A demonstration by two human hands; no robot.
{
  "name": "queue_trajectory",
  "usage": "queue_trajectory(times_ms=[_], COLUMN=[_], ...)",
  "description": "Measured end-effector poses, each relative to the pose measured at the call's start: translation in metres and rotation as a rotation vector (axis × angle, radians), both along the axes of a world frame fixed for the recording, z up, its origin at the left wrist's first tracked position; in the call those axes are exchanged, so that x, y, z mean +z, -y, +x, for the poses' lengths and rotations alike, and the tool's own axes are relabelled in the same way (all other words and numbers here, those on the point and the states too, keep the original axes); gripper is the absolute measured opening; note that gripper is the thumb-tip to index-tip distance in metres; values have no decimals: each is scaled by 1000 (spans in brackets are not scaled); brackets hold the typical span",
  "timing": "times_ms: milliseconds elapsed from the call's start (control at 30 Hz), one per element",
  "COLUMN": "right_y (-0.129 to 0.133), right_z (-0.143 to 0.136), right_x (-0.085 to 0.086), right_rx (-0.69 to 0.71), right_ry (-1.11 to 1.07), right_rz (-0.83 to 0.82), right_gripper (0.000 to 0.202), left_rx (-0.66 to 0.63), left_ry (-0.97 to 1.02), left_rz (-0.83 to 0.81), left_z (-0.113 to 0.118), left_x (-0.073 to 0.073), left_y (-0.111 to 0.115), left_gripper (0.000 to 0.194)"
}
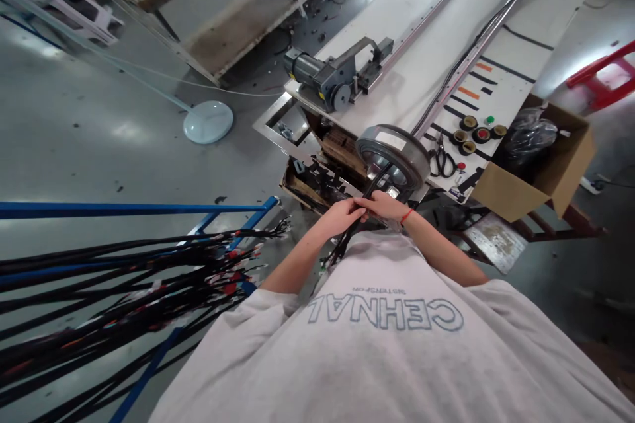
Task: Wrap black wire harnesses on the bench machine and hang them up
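Note:
My left hand [344, 215] and my right hand [381, 205] meet in front of my shirt, fingers closed around a black cable bundle [379, 178]. A red band circles my right wrist. The bundle passes through the round metal ring [394, 153] at the table's near end, just beyond my hands, and its loose wire ends [338, 252] hang below them. Past the ring, the bundle continues along a metal rail on the white table [426, 39]. My fingertips nearly touch each other; small details between them are hidden.
Black-handled scissors [442, 160] and tape rolls [467, 123] lie right of the ring, near an open cardboard box [565, 175]. A motor unit [322, 79] stands on the table. Many black harnesses [129, 304] lie over a blue rack [149, 210] at left.

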State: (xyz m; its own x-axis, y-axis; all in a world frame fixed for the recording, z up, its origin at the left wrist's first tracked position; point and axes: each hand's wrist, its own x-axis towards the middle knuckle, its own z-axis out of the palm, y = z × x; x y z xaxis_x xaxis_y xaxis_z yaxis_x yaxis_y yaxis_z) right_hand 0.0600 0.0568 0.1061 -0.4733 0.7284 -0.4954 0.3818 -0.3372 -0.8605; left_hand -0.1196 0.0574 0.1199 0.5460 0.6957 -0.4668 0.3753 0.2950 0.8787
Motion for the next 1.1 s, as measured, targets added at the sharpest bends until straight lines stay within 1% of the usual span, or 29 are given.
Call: queue_trajectory(times_ms=[67, 133, 200, 267, 333, 367, 433, 467, 533, 600, 633, 667, 733, 767, 800, 867, 1000, 1067, 1100], right_y=[-2, -1, 3, 7, 12, 14, 18, 19, 22, 26, 29, 33, 45, 51, 57, 67, 73, 74, 75], right_z=[0, 3, 9, 14, 18, 18, 17, 15, 12, 11, 14, 18, 30, 38, 45, 56, 60, 59, 59], right_x=[3, 4, 3, 2, 2, 3, 7, 8, 8, 2, -3, -9, -21, -25, -28, -30, -20, -16, -14], right_rx=[42, 25, -20, -68, -109, -130, -181, -212, -259, -265, -258, -244, -225, -218, -210, -196, -195, -217, -226], right_ry=[132, 187, 84, -101, -248, -291, -295, -252, -108, 73, 188, 309, 524, 587, 607, 553, 418, 394, 383], right_rz=[80, 80, -1, -106, -186, -211, -213, -180, -44, 131, 191, 216, 194, 165, 140, 143, 170, 140, 119], right_gripper=[66, 66, 62, 56, 49, 45, 40, 38, 36, 31, 29, 27, 28, 29, 31, 32, 36, 36, 36], left_rx=[-36, -33, 3, 40, 37, 18, -23, -36, -31, -15, -8, 3, 26, 33, 41, 82, 199, 188, 171], left_ry=[31, 42, 56, 90, 121, 132, 129, 110, 27, -66, -89, -91, -55, -36, -25, -19, 80, 141, 161], left_rz=[-76, -154, -232, -327, -397, -402, -340, -279, -123, 4, 39, 51, 12, -32, -83, -203, -444, -544, -581], left_z=[1, 2, 4, 8, 14, 17, 25, 29, 35, 37, 37, 36, 31, 27, 23, 14, -4, -10, -12], left_x=[2, 3, 4, 2, -2, -4, -8, -9, -6, 2, 9, 15, 27, 30, 31, 24, -9, -21, -24], left_y=[-2, -3, -4, -5, -4, -4, -2, -1, 1, 2, 2, 1, -3, -6, -10, -18, -34, -39, -42], left_gripper=[27, 27, 26, 27, 37, 43, 53, 54, 50, 46, 48, 51, 57, 57, 55, 46, 34, 31, 30])
